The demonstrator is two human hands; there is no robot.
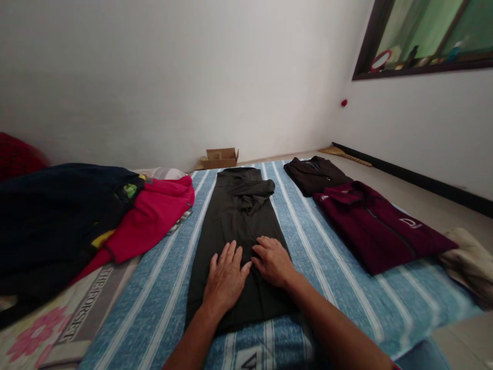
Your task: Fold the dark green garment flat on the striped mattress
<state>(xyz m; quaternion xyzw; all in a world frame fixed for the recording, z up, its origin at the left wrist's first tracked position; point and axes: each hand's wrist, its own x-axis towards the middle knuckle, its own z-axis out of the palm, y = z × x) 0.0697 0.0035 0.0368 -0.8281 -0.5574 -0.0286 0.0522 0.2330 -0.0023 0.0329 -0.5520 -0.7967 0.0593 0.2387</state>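
Dark olive garment (239, 231), folded lengthwise into a long narrow strip, lies down the centre of the blue striped sheet (319, 257), collar end bunched at the far end. Left hand (225, 280) rests flat on its near part, fingers spread & released, nothing gripped. Right hand (274, 262) sits just beside it, thumbs nearly touching, fingers slightly bent w/ tips pressing the fabric, also holding nothing.

To the right, well apart from the strip: folded maroon zip jacket (379, 228), and beyond it a folded dark brown shirt (314, 174), the two overlapping at one corner. Beige cloth (468, 262) at the sheet's right edge. To the left: loose pile w/ red garment (154, 216) under a navy garment (57, 216), partly on a floral printed mat (57, 318). Small cardboard box (220, 157) on the floor by the far wall. Nothing lies on the strip besides the hands.
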